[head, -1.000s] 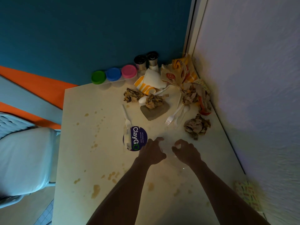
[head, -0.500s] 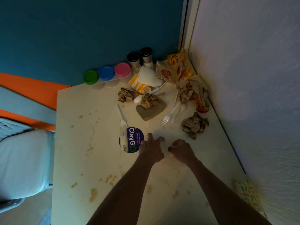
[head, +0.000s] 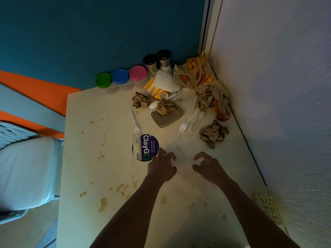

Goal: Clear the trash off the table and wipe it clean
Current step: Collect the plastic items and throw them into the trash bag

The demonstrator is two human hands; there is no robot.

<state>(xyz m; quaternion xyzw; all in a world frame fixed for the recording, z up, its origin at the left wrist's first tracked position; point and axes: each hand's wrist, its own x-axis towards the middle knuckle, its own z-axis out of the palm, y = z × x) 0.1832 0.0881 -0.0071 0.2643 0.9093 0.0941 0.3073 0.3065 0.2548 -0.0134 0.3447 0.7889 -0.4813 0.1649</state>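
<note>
Both hands hover over the table [head: 86, 158], fingers loosely curled, grasping nothing: left hand [head: 161, 169], right hand [head: 207, 169]. Crumpled napkin [head: 213, 134] lies at 12 o'clock from the right fingers [head: 198, 156], apart.

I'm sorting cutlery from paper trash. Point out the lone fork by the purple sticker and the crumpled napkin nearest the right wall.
lone fork [head: 135, 124], head view, on its handle.
crumpled napkin [head: 213, 134], head view, on its middle.

Bare, stained table [head: 100, 169] surface is left open along the left and near sides. The far right corner is blocked by crumpled wrappers [head: 214, 134], forks [head: 188, 120] and cups [head: 161, 85]; the right side is closed off by the wall [head: 277, 104].
</note>
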